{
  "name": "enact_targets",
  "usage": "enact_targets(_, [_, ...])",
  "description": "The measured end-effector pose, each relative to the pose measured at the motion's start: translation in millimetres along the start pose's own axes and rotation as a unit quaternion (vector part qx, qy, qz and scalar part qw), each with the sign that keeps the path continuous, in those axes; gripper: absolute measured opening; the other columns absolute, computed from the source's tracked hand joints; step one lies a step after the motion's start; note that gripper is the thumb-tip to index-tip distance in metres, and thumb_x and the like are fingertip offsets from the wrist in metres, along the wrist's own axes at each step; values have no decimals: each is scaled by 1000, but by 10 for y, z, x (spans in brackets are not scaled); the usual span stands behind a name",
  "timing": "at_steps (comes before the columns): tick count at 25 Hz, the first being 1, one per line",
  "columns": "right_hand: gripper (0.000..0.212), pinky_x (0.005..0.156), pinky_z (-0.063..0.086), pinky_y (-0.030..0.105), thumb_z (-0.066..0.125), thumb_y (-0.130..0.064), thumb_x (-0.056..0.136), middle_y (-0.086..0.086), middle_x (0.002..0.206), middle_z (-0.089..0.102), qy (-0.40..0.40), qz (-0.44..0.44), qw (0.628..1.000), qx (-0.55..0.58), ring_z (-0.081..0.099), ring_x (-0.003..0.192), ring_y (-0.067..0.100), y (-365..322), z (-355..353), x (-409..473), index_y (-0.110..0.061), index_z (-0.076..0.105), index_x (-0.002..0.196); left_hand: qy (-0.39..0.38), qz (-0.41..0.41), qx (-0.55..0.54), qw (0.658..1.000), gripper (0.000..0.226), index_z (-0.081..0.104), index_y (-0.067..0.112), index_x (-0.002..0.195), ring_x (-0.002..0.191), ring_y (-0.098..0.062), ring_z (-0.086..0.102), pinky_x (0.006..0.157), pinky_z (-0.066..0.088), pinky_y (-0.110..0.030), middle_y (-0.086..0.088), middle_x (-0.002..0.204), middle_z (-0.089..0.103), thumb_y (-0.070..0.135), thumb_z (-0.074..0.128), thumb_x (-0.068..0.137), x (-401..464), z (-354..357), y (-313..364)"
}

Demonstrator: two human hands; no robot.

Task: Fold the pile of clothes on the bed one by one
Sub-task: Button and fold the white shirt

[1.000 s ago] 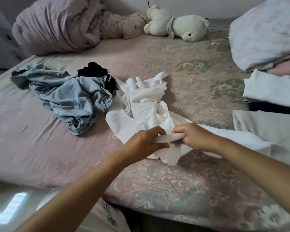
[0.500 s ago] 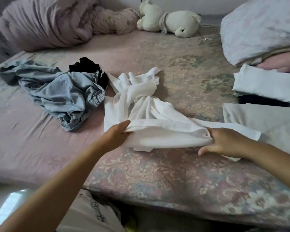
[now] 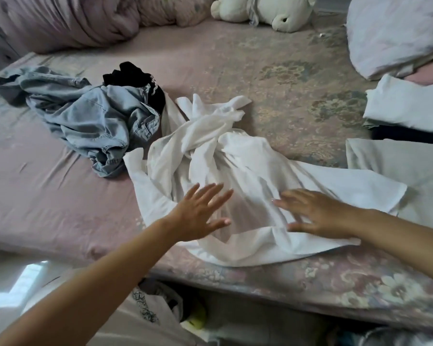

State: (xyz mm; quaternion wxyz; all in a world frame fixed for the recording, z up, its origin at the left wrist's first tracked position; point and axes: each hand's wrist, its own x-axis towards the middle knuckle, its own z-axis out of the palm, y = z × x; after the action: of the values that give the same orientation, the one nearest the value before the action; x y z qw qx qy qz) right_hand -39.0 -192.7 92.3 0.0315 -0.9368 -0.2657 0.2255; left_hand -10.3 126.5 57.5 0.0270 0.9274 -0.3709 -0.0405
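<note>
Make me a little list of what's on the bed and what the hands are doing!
left hand: open, fingers spread over the white garment
right hand: open, flat on the white garment
white garment: crumpled, near edge of bed
denim garment: unfolded, left of the white one
black garment: bunched beside the denim
stuffed toy: lying at the far side
</note>
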Motion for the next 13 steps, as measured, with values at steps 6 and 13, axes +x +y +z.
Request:
enact_targets(6, [68, 115, 21, 47, 31, -54, 88, 13, 156, 19, 224, 27, 974, 12, 19, 144, 32, -199, -283, 1331, -19, 33, 147, -3, -136, -44, 990, 69, 35, 19, 145, 140, -31, 30, 112, 21, -51, -10, 152, 31, 59, 11, 94, 355, 549, -5])
enact_targets(13, [19, 77, 43, 37, 54, -16, 91, 16, 112, 60, 214, 158, 961, 76, 55, 106, 35, 216, -473, 1840, -6, 61, 106, 96, -121, -21, 988, 64, 37, 20, 145, 141, -27, 28, 109, 21, -51, -7, 152, 32, 55, 13, 97, 369, 703, -75])
